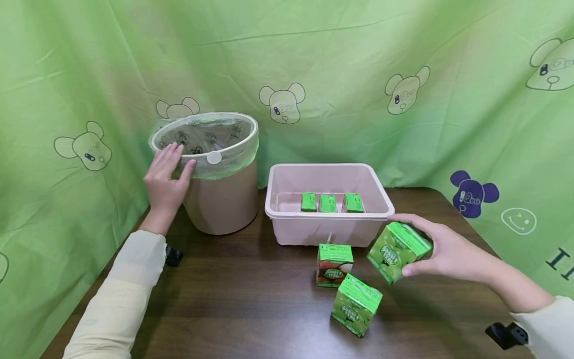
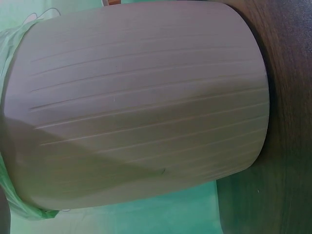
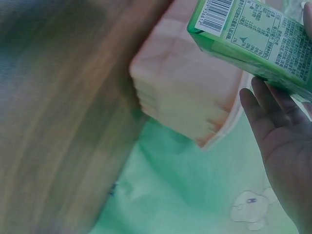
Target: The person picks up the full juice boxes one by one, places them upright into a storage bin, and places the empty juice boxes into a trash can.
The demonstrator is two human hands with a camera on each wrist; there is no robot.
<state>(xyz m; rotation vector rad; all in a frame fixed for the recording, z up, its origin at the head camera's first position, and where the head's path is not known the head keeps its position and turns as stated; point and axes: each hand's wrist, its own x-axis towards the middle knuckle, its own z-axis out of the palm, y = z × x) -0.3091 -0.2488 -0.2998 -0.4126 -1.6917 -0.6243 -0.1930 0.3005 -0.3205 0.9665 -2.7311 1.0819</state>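
Note:
My right hand (image 1: 453, 252) holds a green juice box (image 1: 394, 252), tilted, between thumb and fingers at the front right corner of the pink plastic tub (image 1: 329, 232). The right wrist view shows that box's printed side (image 3: 263, 41) with a barcode. My left hand (image 1: 167, 182) rests its fairly straight fingers on the near-left rim of a bag-lined trash bin (image 1: 224, 199); the bin's wall (image 2: 146, 97) fills the left wrist view. In front of the tub stand a brown-and-green juice box (image 1: 334, 267) and, nearer, a green juice box (image 1: 356, 306).
Inside the tub, three green-topped boxes (image 1: 328, 203) stand in a row. A thin straw (image 1: 329, 238) sticks up behind the brown-and-green box. Green curtains (image 1: 341, 60) with bear drawings enclose the dark wooden table (image 1: 251, 299) at the back and sides.

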